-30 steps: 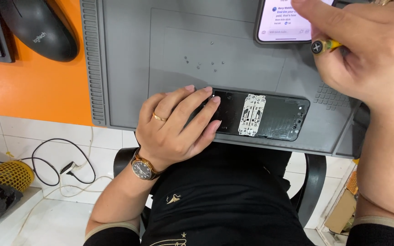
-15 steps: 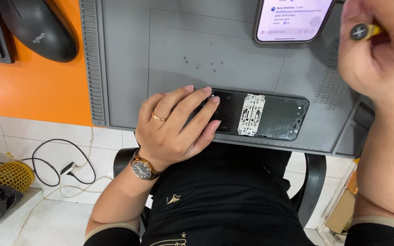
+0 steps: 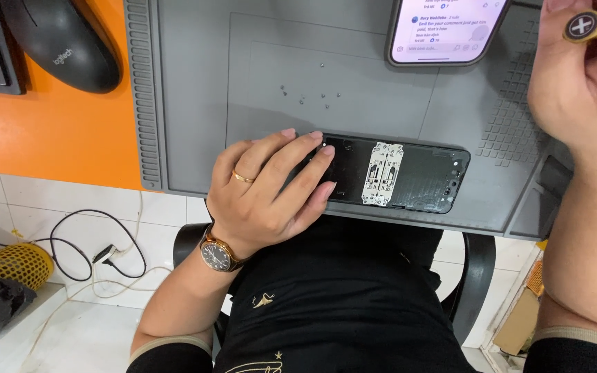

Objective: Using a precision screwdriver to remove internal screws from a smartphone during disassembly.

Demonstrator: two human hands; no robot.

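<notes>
The left hand (image 3: 267, 190) lies flat, fingers spread, pinning the opened black phone (image 3: 392, 174) at the grey mat's (image 3: 195, 90) near edge, unchanged. The right hand (image 3: 578, 83), closed around a yellow-capped screwdriver (image 3: 584, 26), has drawn back from the lit phone (image 3: 447, 31), tool raised clear of the work.

One lit screen shows: a smartphone (image 3: 447, 31) lying at the far edge of the grey work mat (image 3: 195, 103), towards its right corner, tilted slightly. Its rounded dark frame holds a pale lilac-white display with small dark lines of text and a row of tiny icons near the bottom. A brown cardboard box (image 3: 516, 324) stands on the floor at lower right.
</notes>
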